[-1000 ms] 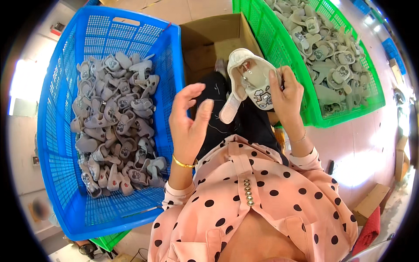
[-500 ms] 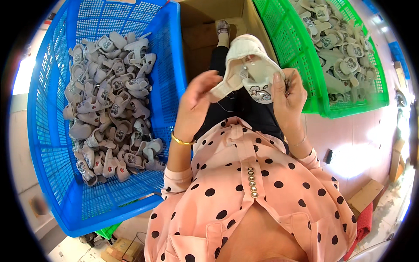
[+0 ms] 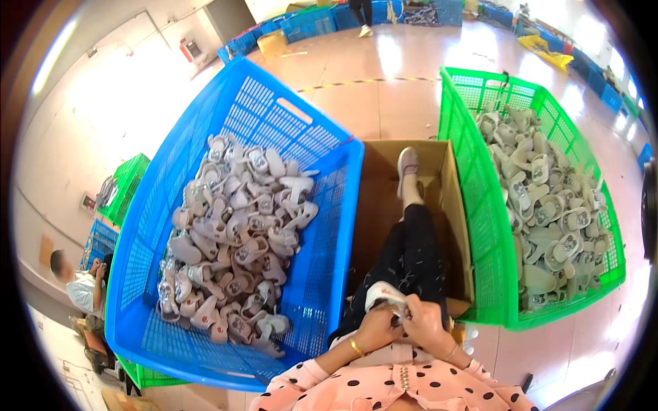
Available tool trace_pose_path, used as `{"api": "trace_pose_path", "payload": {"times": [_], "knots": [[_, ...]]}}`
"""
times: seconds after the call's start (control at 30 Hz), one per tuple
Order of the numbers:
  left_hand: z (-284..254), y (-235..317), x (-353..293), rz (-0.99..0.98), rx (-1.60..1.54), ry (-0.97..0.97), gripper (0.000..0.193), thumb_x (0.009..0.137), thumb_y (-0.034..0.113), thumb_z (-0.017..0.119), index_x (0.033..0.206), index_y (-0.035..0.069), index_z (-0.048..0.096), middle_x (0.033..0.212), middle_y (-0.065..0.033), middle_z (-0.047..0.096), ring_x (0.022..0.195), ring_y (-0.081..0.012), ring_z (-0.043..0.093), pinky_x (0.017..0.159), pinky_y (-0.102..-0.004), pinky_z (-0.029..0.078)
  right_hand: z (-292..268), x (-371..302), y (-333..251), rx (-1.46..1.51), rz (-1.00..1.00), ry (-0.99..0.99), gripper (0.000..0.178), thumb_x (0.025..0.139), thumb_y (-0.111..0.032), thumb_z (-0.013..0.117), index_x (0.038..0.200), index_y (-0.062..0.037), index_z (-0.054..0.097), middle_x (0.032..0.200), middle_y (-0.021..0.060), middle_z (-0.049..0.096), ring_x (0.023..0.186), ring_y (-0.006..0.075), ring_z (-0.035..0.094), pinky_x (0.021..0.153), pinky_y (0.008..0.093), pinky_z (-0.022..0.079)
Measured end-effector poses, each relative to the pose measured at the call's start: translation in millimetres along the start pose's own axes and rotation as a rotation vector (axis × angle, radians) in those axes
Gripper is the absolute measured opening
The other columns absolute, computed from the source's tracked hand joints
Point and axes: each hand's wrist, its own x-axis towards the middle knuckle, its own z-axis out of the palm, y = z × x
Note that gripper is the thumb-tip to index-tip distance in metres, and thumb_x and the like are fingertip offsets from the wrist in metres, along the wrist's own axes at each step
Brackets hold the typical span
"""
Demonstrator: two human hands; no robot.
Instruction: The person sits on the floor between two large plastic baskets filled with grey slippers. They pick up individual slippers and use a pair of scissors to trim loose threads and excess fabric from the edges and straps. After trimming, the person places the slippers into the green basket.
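Observation:
A small off-white fabric shoe upper (image 3: pixel 385 294) with a red mark sits low in front of me, over my dark-trousered lap. My left hand (image 3: pixel 375 330) is closed around its near part. Right beside it, my right hand (image 3: pixel 426 320) has its fingers closed against the same piece, close to a small greyish bit between the hands. Whether that bit is a tool or part of the upper, I cannot tell. My hands hide most of the upper. On the left, a blue basket (image 3: pixel 348 226) holds a heap of similar pale uppers (image 3: pixel 236 236) with printed cartoon patches.
A green basket (image 3: pixel 488 264) with more pale uppers (image 3: pixel 548 212) stands on the right. Between the baskets is a cardboard box (image 3: pixel 373 185) with my foot in it. Another person (image 3: pixel 83 288) sits at far left; someone stands far ahead, near blue crates (image 3: pixel 308 26).
The view has tilted up, showing more of the room. Both hands have come together on the upper, and my left hand, formerly blurred at its strap end, is now closed on it.

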Motion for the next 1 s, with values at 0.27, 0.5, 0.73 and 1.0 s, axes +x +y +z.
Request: {"api": "trace_pose_path", "payload": {"times": [0.27, 0.5, 0.73, 1.0], "knots": [[-12.6, 12.4, 35.9, -0.618, -0.908, 0.015, 0.022, 0.084, 0.007, 0.071, 0.105, 0.000, 0.067, 0.080, 0.0005, 0.065, 0.061, -0.0047, 0.053, 0.053, -0.0198, 0.039, -55.9, 8.7, 30.4, 0.061, 0.314, -0.117, 0.043, 0.083, -0.040, 0.072, 0.099, -0.0020, 0.060, 0.062, 0.0127, 0.064, 0.056, 0.0313, 0.066, 0.051, 0.0392, 0.052], [11.2, 15.4, 53.5, -0.619, -1.017, -0.097, 0.028, 0.083, 0.013, 0.076, 0.108, 0.007, 0.067, 0.084, 0.0005, 0.066, 0.064, -0.0078, 0.056, 0.054, -0.0221, 0.042, -64.5, 3.0, 59.9, 0.074, 0.196, -0.149, 0.033, 0.083, -0.031, 0.071, 0.095, -0.0033, 0.059, 0.059, 0.0124, 0.062, 0.051, 0.0311, 0.063, 0.048, 0.0406, 0.049], [24.8, 17.1, 63.6, -0.254, -0.267, -0.049, 0.038, 0.083, 0.027, 0.077, 0.110, 0.003, 0.066, 0.099, -0.0064, 0.070, 0.088, -0.0168, 0.066, 0.078, -0.0310, 0.052, -69.0, -9.9, 73.2, -0.036, 0.168, -0.165, 0.030, 0.082, -0.030, 0.072, 0.092, -0.0054, 0.059, 0.057, 0.0110, 0.060, 0.051, 0.0300, 0.062, 0.046, 0.0403, 0.047], [-24.9, 7.0, 49.0, -0.439, -0.887, 0.040, 0.014, 0.092, 0.011, 0.067, 0.098, -0.001, 0.064, 0.082, -0.0082, 0.069, 0.077, -0.0148, 0.069, 0.068, -0.0276, 0.058, -69.4, 3.9, 64.5, 0.118, 0.356, -0.055, 0.023, 0.085, -0.024, 0.069, 0.095, -0.0042, 0.064, 0.067, 0.0151, 0.065, 0.057, 0.0327, 0.064, 0.052, 0.0389, 0.049]]}}
